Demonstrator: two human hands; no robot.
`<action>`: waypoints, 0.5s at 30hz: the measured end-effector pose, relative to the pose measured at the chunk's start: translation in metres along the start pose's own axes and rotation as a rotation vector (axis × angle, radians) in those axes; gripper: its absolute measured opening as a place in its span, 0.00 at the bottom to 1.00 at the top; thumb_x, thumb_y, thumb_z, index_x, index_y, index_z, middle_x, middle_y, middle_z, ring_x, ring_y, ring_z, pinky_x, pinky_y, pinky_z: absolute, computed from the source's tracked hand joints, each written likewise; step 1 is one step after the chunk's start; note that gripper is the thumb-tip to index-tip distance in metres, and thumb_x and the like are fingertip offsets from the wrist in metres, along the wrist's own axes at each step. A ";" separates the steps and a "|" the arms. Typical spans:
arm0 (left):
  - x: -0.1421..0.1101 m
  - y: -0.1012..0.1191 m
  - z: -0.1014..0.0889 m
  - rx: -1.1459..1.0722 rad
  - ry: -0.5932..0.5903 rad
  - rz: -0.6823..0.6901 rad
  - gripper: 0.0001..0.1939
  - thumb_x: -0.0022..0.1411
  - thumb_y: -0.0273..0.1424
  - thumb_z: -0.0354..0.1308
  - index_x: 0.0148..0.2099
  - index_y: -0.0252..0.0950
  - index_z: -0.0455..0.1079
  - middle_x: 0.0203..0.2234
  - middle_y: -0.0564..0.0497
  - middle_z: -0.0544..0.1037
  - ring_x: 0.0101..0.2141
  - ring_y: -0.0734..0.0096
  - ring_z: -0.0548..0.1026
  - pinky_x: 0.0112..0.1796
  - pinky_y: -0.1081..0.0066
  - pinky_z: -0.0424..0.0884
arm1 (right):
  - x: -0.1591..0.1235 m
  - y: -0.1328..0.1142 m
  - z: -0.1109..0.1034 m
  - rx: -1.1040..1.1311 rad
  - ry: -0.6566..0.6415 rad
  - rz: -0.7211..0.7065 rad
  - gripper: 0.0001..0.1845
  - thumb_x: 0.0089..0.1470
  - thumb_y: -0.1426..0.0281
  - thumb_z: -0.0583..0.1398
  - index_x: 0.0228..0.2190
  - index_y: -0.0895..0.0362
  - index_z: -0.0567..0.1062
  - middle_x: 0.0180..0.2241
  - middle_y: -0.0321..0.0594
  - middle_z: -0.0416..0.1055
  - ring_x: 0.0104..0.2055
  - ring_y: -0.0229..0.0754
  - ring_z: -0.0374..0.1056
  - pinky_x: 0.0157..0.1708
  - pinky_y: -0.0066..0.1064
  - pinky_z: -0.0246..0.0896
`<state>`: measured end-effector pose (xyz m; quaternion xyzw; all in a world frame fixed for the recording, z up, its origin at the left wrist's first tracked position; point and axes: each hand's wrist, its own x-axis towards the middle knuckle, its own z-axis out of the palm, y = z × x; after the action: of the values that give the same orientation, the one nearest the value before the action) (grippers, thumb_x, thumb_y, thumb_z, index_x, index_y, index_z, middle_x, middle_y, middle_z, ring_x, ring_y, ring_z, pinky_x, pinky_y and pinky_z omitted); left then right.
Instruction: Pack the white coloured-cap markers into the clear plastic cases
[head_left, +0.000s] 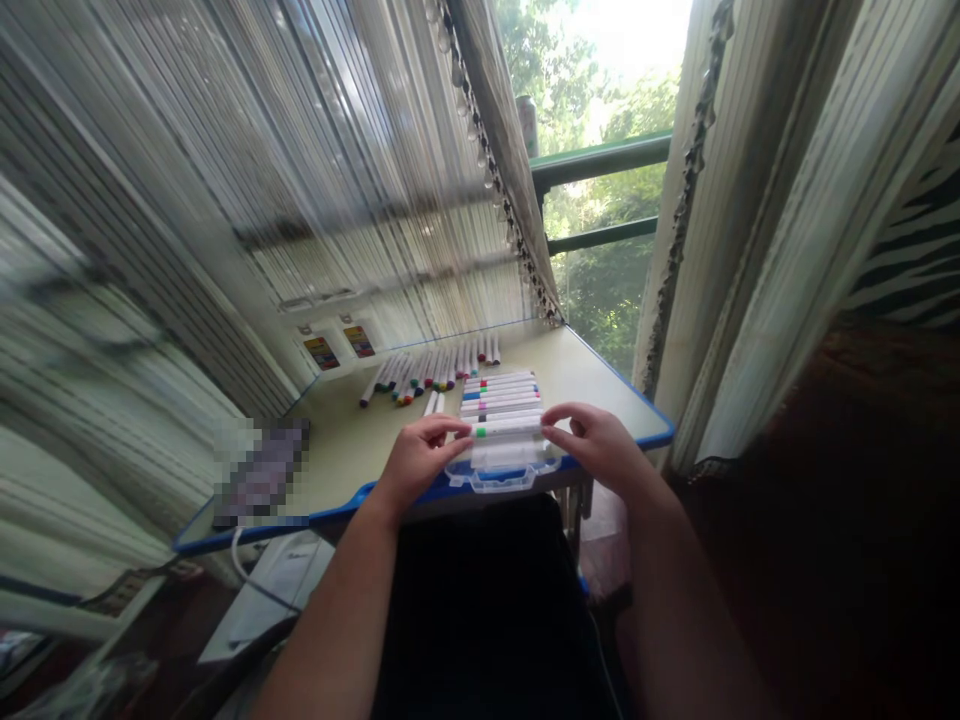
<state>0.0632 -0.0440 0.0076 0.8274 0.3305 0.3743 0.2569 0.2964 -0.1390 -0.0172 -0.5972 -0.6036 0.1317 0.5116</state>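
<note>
Both my hands hold a white double-ended marker [506,427] with a green band by its ends. My left hand [424,460] pinches its left end and my right hand [592,445] its right end. The marker lies level across the top of a clear plastic case [499,478], whose front latch faces me. Several white markers with coloured bands sit side by side in that case. Behind it, more markers [427,378] lie in a loose row on the pale desk [337,460], and a couple of white ones lie nearer my left hand.
The desk has a blue edge [330,516] and a blurred, pixelated patch [262,472] at its left. Two small colour cards [337,345] stand at the back. Striped curtains hang at left and right, and a window with green rails [600,160] lies beyond. A cable and papers sit below left.
</note>
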 end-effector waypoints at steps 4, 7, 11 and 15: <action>-0.001 0.000 0.001 0.066 -0.022 0.035 0.10 0.51 0.37 0.63 0.33 0.37 0.77 0.33 0.48 0.77 0.25 0.75 0.68 0.26 0.74 0.65 | -0.001 -0.002 0.000 -0.058 -0.003 -0.006 0.10 0.48 0.63 0.59 0.29 0.55 0.78 0.20 0.33 0.68 0.21 0.34 0.58 0.25 0.27 0.53; -0.003 0.001 0.001 0.120 -0.036 0.076 0.11 0.53 0.37 0.61 0.34 0.35 0.77 0.33 0.47 0.77 0.25 0.75 0.69 0.27 0.74 0.66 | -0.002 -0.002 -0.001 -0.047 -0.008 -0.002 0.11 0.49 0.62 0.59 0.31 0.56 0.77 0.21 0.33 0.68 0.21 0.34 0.58 0.25 0.27 0.53; -0.004 0.003 0.001 0.157 -0.041 0.109 0.09 0.54 0.35 0.61 0.34 0.36 0.77 0.33 0.47 0.78 0.27 0.74 0.71 0.28 0.74 0.67 | -0.004 -0.002 0.000 -0.062 -0.022 -0.014 0.10 0.48 0.63 0.60 0.29 0.56 0.77 0.22 0.34 0.68 0.22 0.34 0.58 0.25 0.27 0.53; -0.005 0.004 0.001 0.209 -0.030 0.128 0.07 0.54 0.33 0.61 0.32 0.36 0.77 0.33 0.48 0.78 0.33 0.70 0.74 0.31 0.73 0.67 | -0.005 -0.002 0.001 -0.032 -0.008 -0.015 0.09 0.46 0.65 0.60 0.28 0.56 0.78 0.23 0.34 0.69 0.22 0.34 0.57 0.26 0.27 0.53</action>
<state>0.0626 -0.0502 0.0077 0.8746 0.3103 0.3411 0.1498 0.2932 -0.1427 -0.0188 -0.6003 -0.6121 0.1205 0.5004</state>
